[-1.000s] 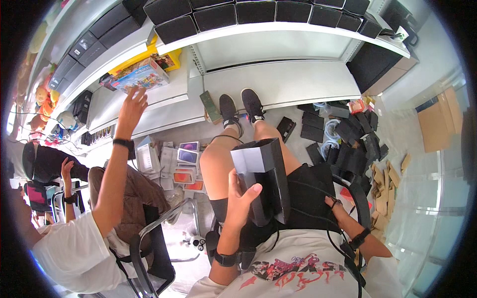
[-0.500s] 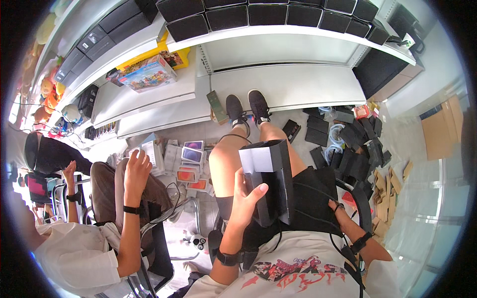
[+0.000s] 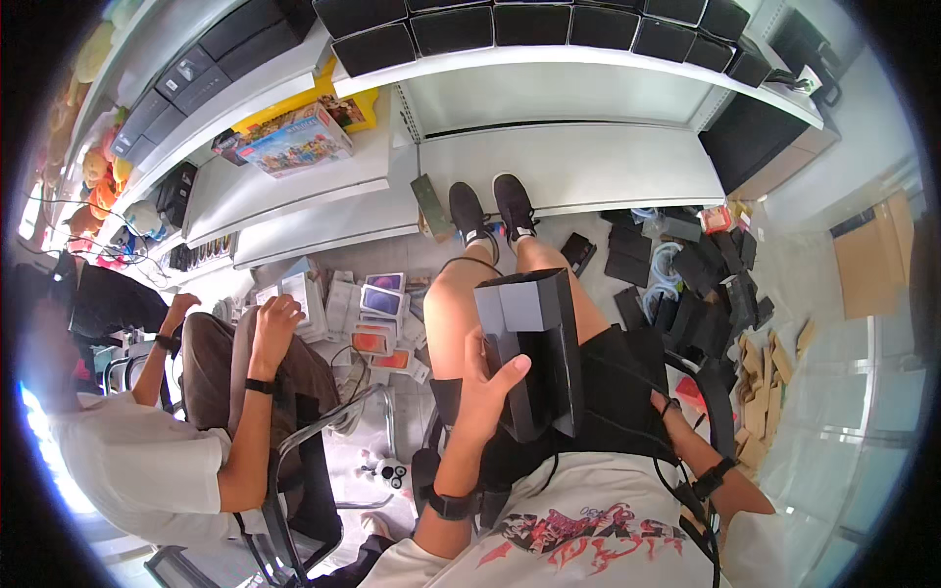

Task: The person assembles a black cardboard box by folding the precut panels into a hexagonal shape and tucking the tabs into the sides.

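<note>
Since the earlier frames, the co-worker's raised arm had come down from the white shelf, and that hand (image 3: 277, 316) rested on a knee; the dark box had stayed on the wearer's lap.

White shelving (image 3: 588, 162) filled the upper view, with a row of black boxes (image 3: 510, 22) along its top and a colourful toy box (image 3: 295, 140) on the lower shelf to the left. Below it, the floor (image 3: 372, 257) was crowded: pale phone cartons (image 3: 377, 312) lay scattered at centre left, black cartons (image 3: 701, 274) were heaped to the right, and brown cardboard inserts (image 3: 769, 367) lay beyond them.

The wearer sat with legs stretched toward the shelf, shoes (image 3: 490, 208) near its base. A tall dark box (image 3: 534, 348) stood on the lap, its open end showing a grey inner face. The left hand (image 3: 487, 382) was closed round the box's left side, thumb across the front. The right hand was hidden behind the box and thigh, so its state could not be told; only the right forearm (image 3: 701, 461) showed.

The work looked to be at the stage of assembling or checking the box, and the next move would likely call for both hands to steady it squarely.
</note>
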### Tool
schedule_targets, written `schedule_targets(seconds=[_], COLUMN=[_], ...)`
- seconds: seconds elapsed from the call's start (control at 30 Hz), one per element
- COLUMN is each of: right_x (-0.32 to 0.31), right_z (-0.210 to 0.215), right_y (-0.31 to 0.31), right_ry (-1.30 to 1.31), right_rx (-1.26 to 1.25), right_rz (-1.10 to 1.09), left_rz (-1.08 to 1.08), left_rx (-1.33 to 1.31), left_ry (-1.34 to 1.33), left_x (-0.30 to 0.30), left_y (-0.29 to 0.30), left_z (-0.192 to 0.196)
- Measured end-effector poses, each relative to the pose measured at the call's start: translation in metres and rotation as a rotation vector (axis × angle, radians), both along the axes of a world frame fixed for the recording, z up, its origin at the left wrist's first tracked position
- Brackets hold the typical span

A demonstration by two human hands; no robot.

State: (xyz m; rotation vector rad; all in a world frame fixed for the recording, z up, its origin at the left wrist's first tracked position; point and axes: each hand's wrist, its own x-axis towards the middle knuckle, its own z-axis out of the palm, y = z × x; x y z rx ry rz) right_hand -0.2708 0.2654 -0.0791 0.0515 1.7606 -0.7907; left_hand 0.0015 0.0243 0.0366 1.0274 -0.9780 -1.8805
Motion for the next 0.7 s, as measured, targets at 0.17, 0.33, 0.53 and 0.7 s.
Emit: schedule_targets(seconds=[0.17,0.33,0.53,0.7], right_x=[-0.005,-0.005,0.001,0.002], right_z=[-0.015,-0.008,0.006,-0.015], right_y=[0.008,-0.003,-0.014,0.018], right_ry=[-0.064,-0.037,-0.028,0.163], right_rx=[-0.048,0.071,0.073,-0.079], right_rz=[0.012,0.018,0.048,0.140], left_rz=[-0.010,-0.042,-0.069,-0.031], left_rx=[-0.003,0.041,0.029,-0.014], left_ry=[-0.002,-0.020,-0.034,-0.026], left_x=[0.000,-0.002,0.001,0.000], left_y=[0.000,0.002,0.004,-0.003], left_z=[0.003,0.003,0.000,0.009])
